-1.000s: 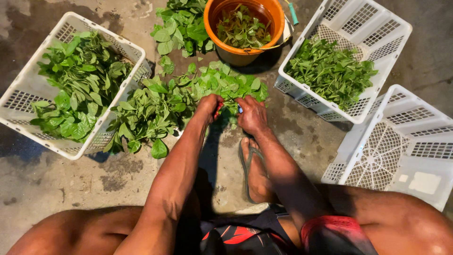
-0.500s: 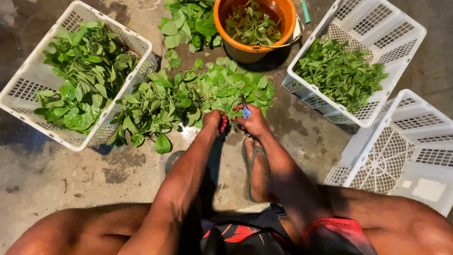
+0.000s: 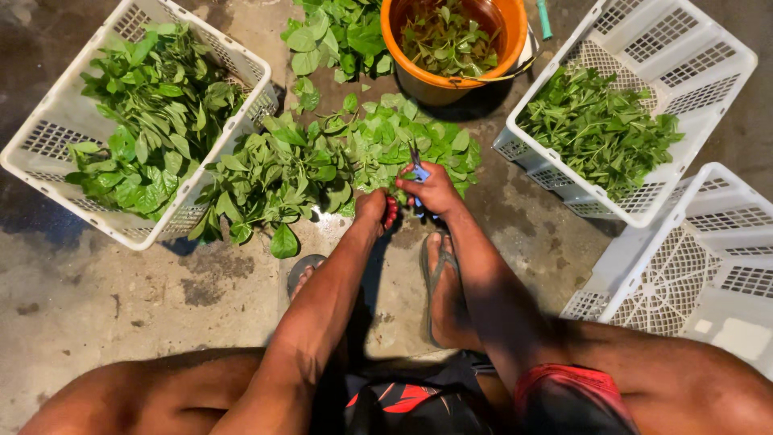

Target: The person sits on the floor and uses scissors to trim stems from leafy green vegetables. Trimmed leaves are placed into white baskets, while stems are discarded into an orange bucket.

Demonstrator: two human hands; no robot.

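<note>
Head view: we look down on concrete floor (image 3: 105,322).
Right hand (image 3: 435,192): we grip small blue-handled scissors (image 3: 418,171), blades pointing away from us into the leaf pile (image 3: 322,161).
Left hand (image 3: 375,208): closed on something red; what it is, we cannot tell.
Relation: pile lies just ahead, stretching leftward; both hands at its near edge.
Around: leafy left crate (image 3: 56,149), orange bucket (image 3: 403,72), right crate (image 3: 700,89), empty crate (image 3: 708,266) well apart.

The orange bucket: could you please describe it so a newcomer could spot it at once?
Start from the concrete floor, where white plastic crates ring a pile of loose green leaves. Just beyond that pile, at the top centre, stands the orange bucket. It is the only round, coloured container, and holds leafy cuttings.
</note>
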